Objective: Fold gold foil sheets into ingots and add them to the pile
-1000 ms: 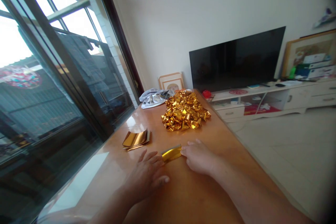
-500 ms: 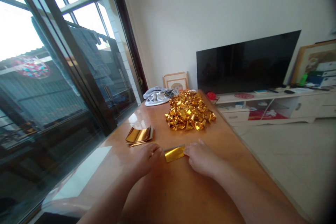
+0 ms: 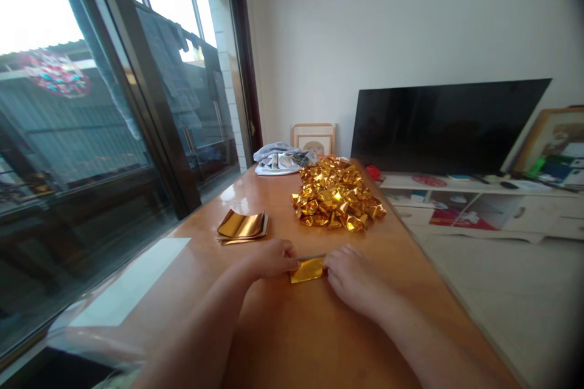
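Observation:
A folded sheet of gold foil paper point(image 3: 308, 271) lies flat on the wooden table between my hands. The fingers of my left hand point(image 3: 275, 258) are curled, and thumb and fingertips pinch its left end. At the right end, my right hand point(image 3: 350, 272) grips the paper's edge with bent fingers; the fingertips are partly hidden. Beyond the left hand sits a stack of gold foil sheets point(image 3: 241, 226), slightly curved. Past the right hand rises a large heap of folded gold foil pieces point(image 3: 335, 194).
The long wooden table point(image 3: 283, 340) runs away from me. A bundle of grey and white cloth point(image 3: 280, 161) lies at its far end. Glass sliding doors point(image 3: 150, 103) stand on the left. A television point(image 3: 447, 127) rests on a white cabinet point(image 3: 538, 213) at right.
My left hand has moved right onto the left end of the foil paper, where it was just apart before. My right hand stays at the other end. The view has turned slightly.

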`<state>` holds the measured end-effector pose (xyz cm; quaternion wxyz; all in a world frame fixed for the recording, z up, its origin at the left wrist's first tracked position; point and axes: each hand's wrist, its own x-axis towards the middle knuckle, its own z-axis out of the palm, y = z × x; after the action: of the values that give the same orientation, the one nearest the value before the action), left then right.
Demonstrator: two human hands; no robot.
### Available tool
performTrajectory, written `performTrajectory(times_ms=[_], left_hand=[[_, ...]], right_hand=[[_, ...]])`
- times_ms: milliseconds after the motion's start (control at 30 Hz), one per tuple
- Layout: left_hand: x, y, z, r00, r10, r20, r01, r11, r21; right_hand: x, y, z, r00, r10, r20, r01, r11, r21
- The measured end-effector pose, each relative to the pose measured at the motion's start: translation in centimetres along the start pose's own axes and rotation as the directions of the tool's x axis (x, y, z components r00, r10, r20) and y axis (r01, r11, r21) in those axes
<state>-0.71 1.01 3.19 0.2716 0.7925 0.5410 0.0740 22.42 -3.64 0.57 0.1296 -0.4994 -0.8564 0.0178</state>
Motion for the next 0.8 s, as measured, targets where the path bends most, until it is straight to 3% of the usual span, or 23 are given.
performTrajectory(times_ms=[233,467,600,700,800], left_hand=[[0.5,-0.7,0.7,1.000,-0.024,-0.011,0.024,0.999,-0.022],[0.6,-1.1,1.5,1.000,-0.008,-0.018,0.004,0.979,-0.203],[0.3,-0.6,1.5,0.999,0.005,-0.049,-0.021,0.947,-0.320],[0.3,-0.3,1.7,0.994,-0.008,-0.109,-0.042,0.893,-0.448],[0.5,-0.1,2.2,0.983,-0.062,-0.173,-0.060,0.781,-0.621]], right_hand=[[0.5,0.1,1.2,0.998,0.024,-0.057,-0.021,0.998,0.057],[0.5,0.3,1.6,0.997,0.027,-0.073,-0.023,0.998,0.057],[0.5,-0.4,1.0,0.987,0.055,-0.149,-0.045,0.996,0.075],[0.3,-1.5,0.4,0.982,0.017,-0.188,0.004,0.994,0.108],[0.3,-2.5,0.2,0.979,-0.018,-0.204,0.042,0.992,0.116]])
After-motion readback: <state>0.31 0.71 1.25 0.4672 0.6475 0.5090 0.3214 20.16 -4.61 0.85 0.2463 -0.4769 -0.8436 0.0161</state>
